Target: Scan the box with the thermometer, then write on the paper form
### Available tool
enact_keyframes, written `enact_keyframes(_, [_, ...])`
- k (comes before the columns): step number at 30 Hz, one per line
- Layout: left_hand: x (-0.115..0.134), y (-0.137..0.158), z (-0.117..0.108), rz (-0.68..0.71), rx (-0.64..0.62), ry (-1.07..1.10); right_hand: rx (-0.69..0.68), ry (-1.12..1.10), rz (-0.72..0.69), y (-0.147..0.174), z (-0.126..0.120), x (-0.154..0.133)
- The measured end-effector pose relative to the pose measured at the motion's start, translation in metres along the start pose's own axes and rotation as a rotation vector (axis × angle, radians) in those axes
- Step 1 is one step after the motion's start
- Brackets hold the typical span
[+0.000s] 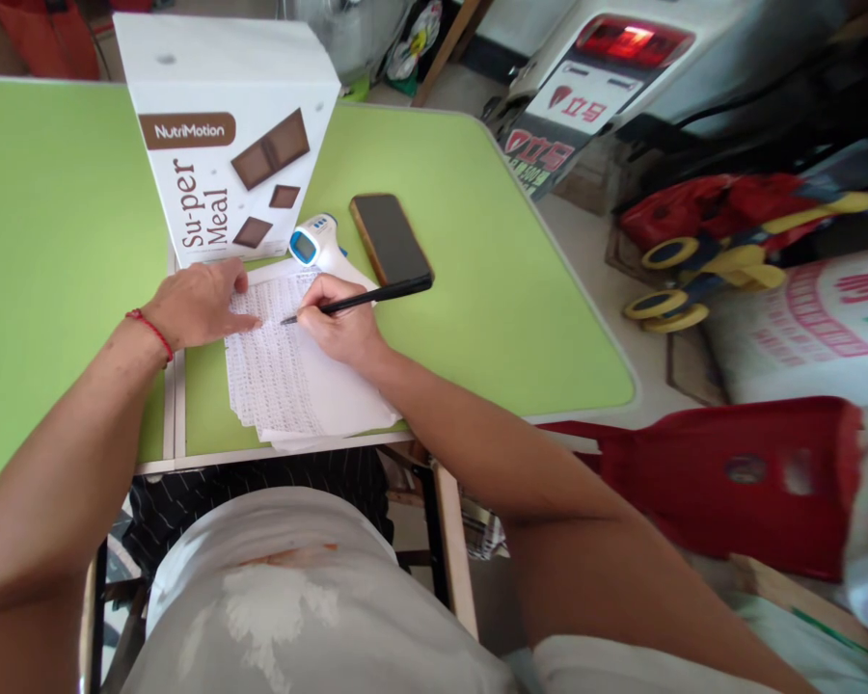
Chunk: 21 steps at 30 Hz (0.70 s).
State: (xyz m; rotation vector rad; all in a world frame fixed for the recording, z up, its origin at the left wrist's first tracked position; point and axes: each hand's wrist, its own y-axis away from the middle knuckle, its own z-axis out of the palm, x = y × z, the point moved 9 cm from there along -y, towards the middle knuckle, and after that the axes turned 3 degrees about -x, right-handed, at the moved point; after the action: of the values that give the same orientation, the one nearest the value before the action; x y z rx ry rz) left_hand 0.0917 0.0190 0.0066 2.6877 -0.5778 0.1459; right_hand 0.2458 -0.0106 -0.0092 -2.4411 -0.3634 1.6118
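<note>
A black pen (387,292) is pinched in my right hand (339,323), its tip at the paper. Rows of small handwriting cover the left part of the stacked paper sheets (347,395); the right part is blank. My left hand (201,304) lies on the upper left edge of the sheets, thumb and fingers apart, holding nothing. Just behind my hands stands a white NutriMotion box (221,173) with brown squares printed on it. A white and blue infrared thermometer (322,241) lies at the top of the paper, partly hidden behind my right hand. Right of it rests a smartphone (392,239), screen dark.
The green folding table (535,328) has a seam left of the paper. A red plastic chair (738,482) stands at the right. Beyond the table are a vehicle's tail light (633,40), a yellow and blue wheeled object (694,280) and a printed white sack (817,328).
</note>
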Motion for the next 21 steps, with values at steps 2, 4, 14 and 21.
enact_keyframes(2, [0.001, 0.0, 0.0, 0.005, 0.002, 0.0, 0.01, 0.004, -0.006, 0.0, -0.001, -0.001])
enact_keyframes(4, [0.002, 0.001, -0.001, 0.012, -0.001, -0.007, 0.01, 0.016, -0.007, 0.0, -0.002, -0.001])
enact_keyframes(14, [0.001, 0.001, -0.001, 0.007, -0.003, -0.007, -0.062, 0.131, -0.082, 0.003, 0.001, -0.005])
enact_keyframes(21, [0.001, 0.001, -0.001, 0.041, -0.002, -0.021, -0.198, 0.822, -0.455, 0.023, -0.004, -0.045])
